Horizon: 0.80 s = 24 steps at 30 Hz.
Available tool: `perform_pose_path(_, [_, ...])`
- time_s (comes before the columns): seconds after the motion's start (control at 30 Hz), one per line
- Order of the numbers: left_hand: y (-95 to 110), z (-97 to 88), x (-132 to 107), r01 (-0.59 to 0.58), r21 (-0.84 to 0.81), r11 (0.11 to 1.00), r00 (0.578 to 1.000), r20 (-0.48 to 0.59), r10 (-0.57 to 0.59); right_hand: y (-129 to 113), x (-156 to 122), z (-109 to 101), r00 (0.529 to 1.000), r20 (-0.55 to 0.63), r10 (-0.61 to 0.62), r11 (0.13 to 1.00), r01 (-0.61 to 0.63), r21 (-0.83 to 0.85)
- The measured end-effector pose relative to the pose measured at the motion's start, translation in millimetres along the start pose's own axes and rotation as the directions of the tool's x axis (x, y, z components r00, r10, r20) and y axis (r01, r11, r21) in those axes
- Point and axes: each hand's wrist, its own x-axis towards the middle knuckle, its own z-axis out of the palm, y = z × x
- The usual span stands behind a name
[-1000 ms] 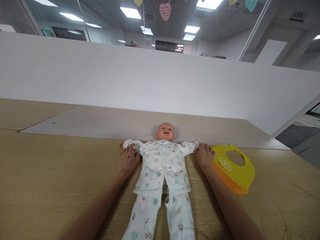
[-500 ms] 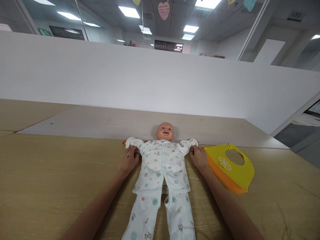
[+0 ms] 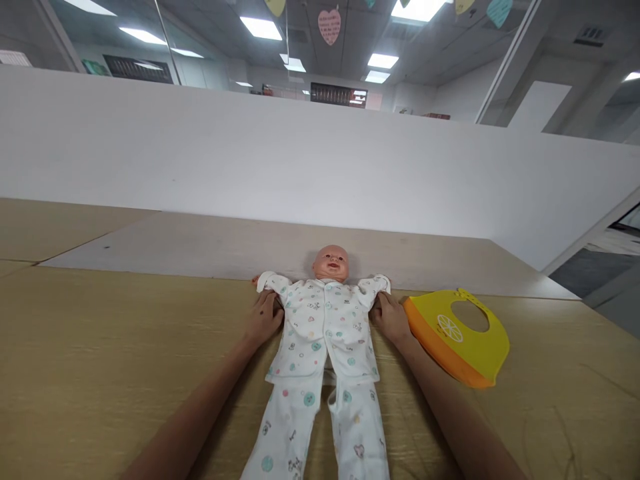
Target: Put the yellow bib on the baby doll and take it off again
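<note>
A baby doll [image 3: 331,263] lies on its back, dressed in a white printed pajama top [image 3: 323,327] and matching pants [image 3: 287,427]. Its arms are spread out sideways. My left hand [image 3: 265,317] is closed on the sleeve [image 3: 275,281] on the left of the view, fingers bent at its lower edge. On the other side, my right hand [image 3: 391,317] grips the opposite sleeve [image 3: 375,285] the same way. My fingertips are partly hidden by the cloth. The top's lower front edges part a little above the pants.
Just right of my right hand lies a yellow bib [image 3: 475,333] with an orange pocket [image 3: 435,347]. Beneath everything is a wooden table [image 3: 100,360]. A white partition [image 3: 310,167] with glass above stands behind it.
Both my hands have shifted slightly inward toward the doll's body, and the sleeves have come in with them. The bib's orange pocket shows more at its left end.
</note>
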Motion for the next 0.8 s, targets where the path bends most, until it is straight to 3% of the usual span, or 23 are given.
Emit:
perform_pose_path(0.2, [-1.4, 4.8, -1.7, -0.083, 0.036, 0.996, 0.997, 0.001, 0.083, 1.5, -3.3, 8.5, 0.998, -0.016, -0.062, 0.998, 0.062, -0.003])
perform_pose_path(0.47, [18.0, -16.4, -7.3, 0.021, 0.175, 0.984, 0.997, 0.073, -0.035, 1.7, -11.3, 23.0, 0.981, -0.148, -0.126, 0.989, 0.136, 0.061])
perform_pose_path(0.67, [42.3, -31.8, -12.2, 0.062, 0.331, 0.942, 0.987, 0.118, -0.106, 11.9, -33.9, 29.6, 0.955, -0.244, -0.169, 0.972, 0.203, 0.122])
perform_pose_path(0.8, [45.0, -34.0, -23.6, 0.077, 0.32, 0.944, 0.988, 0.1, -0.115, 9.7, -55.1, 22.5, 0.971, -0.185, -0.154, 0.954, 0.195, 0.227])
